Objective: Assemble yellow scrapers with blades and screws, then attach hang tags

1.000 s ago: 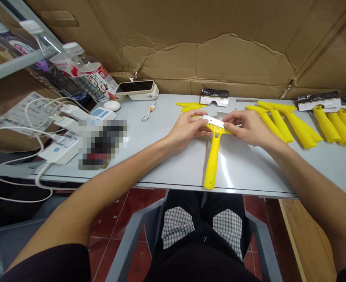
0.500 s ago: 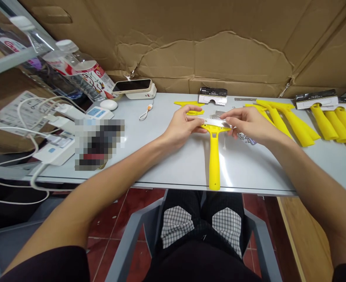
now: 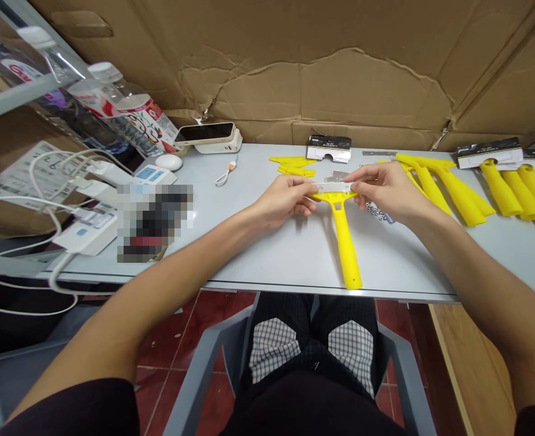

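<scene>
— Noticed what behind the white tabletop (image 3: 267,260)?
— Noticed creased brown cardboard (image 3: 362,91) along the back edge, red floor tiles (image 3: 165,357) and a gray plastic chair (image 3: 199,375) below.
— And counted how many spare yellow scrapers (image 3: 467,197) on the right?
— Counted six: three just beyond the right hand (image 3: 380,191), three farther right. Saw one only partly, behind that hand.
— Found another in hand?
— Found one held scraper (image 3: 347,254) above the middle of the tabletop, handle end near the front edge. Saw one thin pale plate (image 3: 333,188) along its head, between the left hand (image 3: 290,197) and the right.
— Made out the fingers?
— Saw both sets pinched narrow, left on the left end of plate and head, right on the other.
— Counted what else?
— Counted three black-and-white boxes (image 3: 328,148), three capped bottles (image 3: 144,124), one phone (image 3: 206,132) on a white charger (image 3: 231,144), one white mouse (image 3: 169,161), one short cable (image 3: 224,175). Made out at least two flat yellow pieces (image 3: 292,162) beyond the left hand. Couldn't count the small metal bits (image 3: 376,212) beside the right.
</scene>
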### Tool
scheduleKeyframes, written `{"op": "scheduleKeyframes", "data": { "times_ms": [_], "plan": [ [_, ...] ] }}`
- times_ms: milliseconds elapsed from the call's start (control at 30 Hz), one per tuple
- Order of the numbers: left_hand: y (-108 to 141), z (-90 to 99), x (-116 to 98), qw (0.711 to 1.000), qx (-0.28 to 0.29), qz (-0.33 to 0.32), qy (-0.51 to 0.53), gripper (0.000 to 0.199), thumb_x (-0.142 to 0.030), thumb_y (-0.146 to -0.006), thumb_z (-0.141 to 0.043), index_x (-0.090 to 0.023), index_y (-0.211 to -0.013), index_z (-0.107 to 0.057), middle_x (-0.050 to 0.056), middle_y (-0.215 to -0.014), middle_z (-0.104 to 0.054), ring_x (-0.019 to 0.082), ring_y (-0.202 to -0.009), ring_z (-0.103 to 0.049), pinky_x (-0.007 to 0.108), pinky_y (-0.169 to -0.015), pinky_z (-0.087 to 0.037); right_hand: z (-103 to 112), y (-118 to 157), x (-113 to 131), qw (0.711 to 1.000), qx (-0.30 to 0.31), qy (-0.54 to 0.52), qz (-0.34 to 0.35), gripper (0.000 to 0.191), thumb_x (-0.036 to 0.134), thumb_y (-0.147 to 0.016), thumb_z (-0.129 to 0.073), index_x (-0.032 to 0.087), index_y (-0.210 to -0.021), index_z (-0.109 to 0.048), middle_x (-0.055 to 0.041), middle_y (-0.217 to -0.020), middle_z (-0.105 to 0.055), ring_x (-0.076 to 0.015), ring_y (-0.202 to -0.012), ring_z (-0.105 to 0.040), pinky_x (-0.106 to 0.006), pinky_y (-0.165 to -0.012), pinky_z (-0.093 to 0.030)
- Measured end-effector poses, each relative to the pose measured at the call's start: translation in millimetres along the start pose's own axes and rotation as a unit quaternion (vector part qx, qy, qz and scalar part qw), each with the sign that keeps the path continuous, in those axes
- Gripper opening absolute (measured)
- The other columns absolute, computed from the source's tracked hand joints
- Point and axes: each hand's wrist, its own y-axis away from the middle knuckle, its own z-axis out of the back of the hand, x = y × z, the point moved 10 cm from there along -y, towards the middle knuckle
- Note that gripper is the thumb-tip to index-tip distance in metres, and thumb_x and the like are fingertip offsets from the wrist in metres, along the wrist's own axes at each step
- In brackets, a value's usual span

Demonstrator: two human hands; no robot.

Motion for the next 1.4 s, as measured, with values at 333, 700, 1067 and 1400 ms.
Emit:
{"op": "scheduleKeyframes", "data": {
  "times_ms": [333,700,1067,1400],
  "plan": [
    [2.8,1.0,-15.5,0.997,-0.014,-0.072,-0.031,0.028,0.001,-0.1,-0.074,-0.01,-0.075,-0.076,0.004,-0.069,-0.072,0.008,-0.056,-0.065,0.02,-0.059,-0.056,-10.9,-1.7,-7.2,0.998,0.035,-0.05,-0.033,0.015,0.039,-0.097,-0.085,0.026,-0.104,-0.083,-0.0079,-0.079,-0.078,-0.0252,-0.068,-0.074,-0.045,-0.065,-0.065],
    [1.2,6.8,-20.0,0.993,-0.034,-0.067,-0.094,0.015,0.003,-0.098,-0.069,-0.01,-0.099,-0.076,0.0,-0.065,-0.071,0.01,-0.052,-0.062,0.023,-0.052,-0.05,-21.5,0.9,-19.9,0.977,0.003,-0.202,-0.07,0.052,0.008,-0.076,-0.09,0.029,-0.119,-0.069,0.0036,-0.072,-0.071,-0.0217,-0.062,-0.073,-0.035,-0.057,-0.06],
    [-3.6,20.7,-24.9,0.986,-0.059,-0.141,-0.067,0.043,0.0,-0.09,-0.073,-0.026,-0.112,-0.047,-0.012,-0.064,-0.067,0.01,-0.05,-0.066,0.022,-0.056,-0.053,-35.1,3.4,-32.6,0.945,-0.003,-0.285,-0.159,0.02,0.005,-0.093,-0.075,0.02,-0.106,-0.073,-0.0089,-0.086,-0.077,-0.0179,-0.068,-0.073,-0.029,-0.055,-0.058],
    [-7.1,19.0,-13.9,0.992,-0.073,-0.096,-0.028,0.036,0.001,-0.093,-0.075,-0.022,-0.111,-0.054,-0.007,-0.067,-0.07,0.011,-0.052,-0.067,0.023,-0.057,-0.054,-27.8,1.0,-31.8,0.946,-0.041,-0.304,-0.11,0.044,0.003,-0.078,-0.085,0.03,-0.11,-0.069,0.0035,-0.072,-0.067,-0.0174,-0.062,-0.069,-0.032,-0.06,-0.059]
  ]
}}
